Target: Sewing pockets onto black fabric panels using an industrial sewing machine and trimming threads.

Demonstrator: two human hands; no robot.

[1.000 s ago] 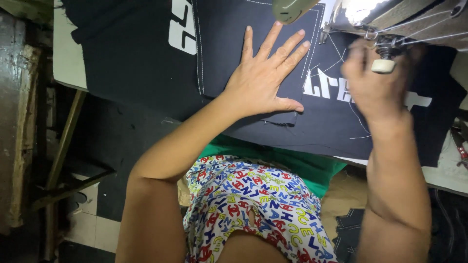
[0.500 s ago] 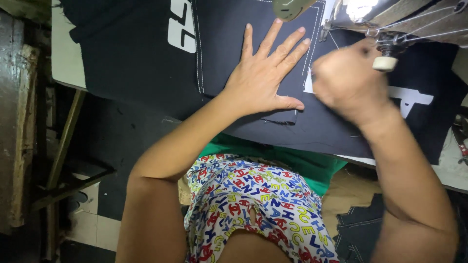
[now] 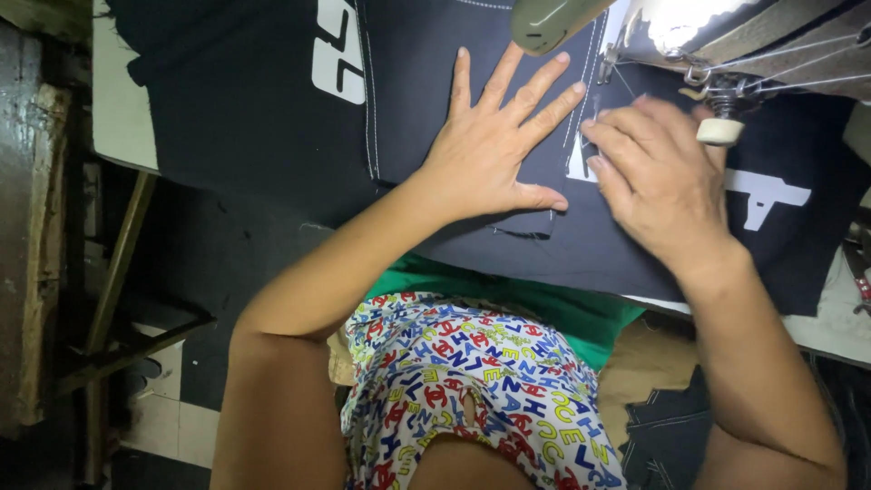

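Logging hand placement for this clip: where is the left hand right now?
In the head view, the left hand lies flat, fingers spread, on the dark fabric, just left of the right hand and below the sewing machine head.

The fabric (image 3: 435, 82) lies on the counter (image 3: 113, 118). The left hand (image 3: 494, 145) rests flat on it, with the right hand (image 3: 658, 186) just right of it. The sewing machine (image 3: 726, 45) sits far right, above the right hand.
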